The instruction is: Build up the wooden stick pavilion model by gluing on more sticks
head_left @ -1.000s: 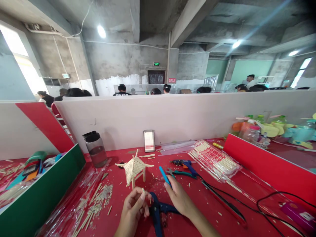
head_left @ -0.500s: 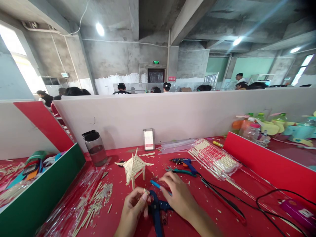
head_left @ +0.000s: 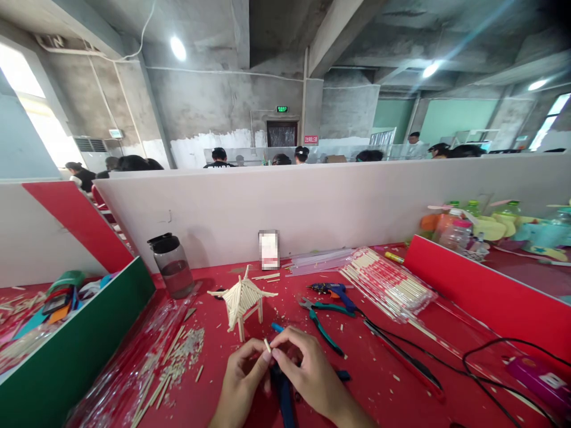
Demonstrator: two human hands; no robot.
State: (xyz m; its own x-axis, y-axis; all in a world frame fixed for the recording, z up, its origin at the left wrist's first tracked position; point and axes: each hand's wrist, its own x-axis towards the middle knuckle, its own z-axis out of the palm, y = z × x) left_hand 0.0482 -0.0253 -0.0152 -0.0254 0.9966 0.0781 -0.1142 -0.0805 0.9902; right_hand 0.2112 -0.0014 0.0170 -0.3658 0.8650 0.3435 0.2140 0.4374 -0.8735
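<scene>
My left hand (head_left: 243, 377) is closed, pinching a short pale wooden stick piece (head_left: 267, 345) between thumb and forefinger. The fingers of my right hand (head_left: 307, 371) are closed on the same piece from the other side. Under both hands lies a dark blue tool (head_left: 284, 401), largely covered, its kind unclear. A light blue bar (head_left: 277, 327) pokes out beyond my right fingers. Just behind my hands, a small pavilion model (head_left: 242, 302) made of sticks stands upright on thin legs. To the right rest green-handled cutting pliers (head_left: 325, 331).
A blue glue gun (head_left: 336, 291) and a red-black long tool (head_left: 404, 362) lie right, near a black cable. Behind them is a bag of wooden sticks (head_left: 388, 282). At left are a water bottle (head_left: 173, 270), stick scraps (head_left: 185, 356) and a green divider (head_left: 80, 351).
My right hand has moved left from the blue tool to the stick piece in my left hand, and its fingers have closed on it. More of the pliers is now uncovered.
</scene>
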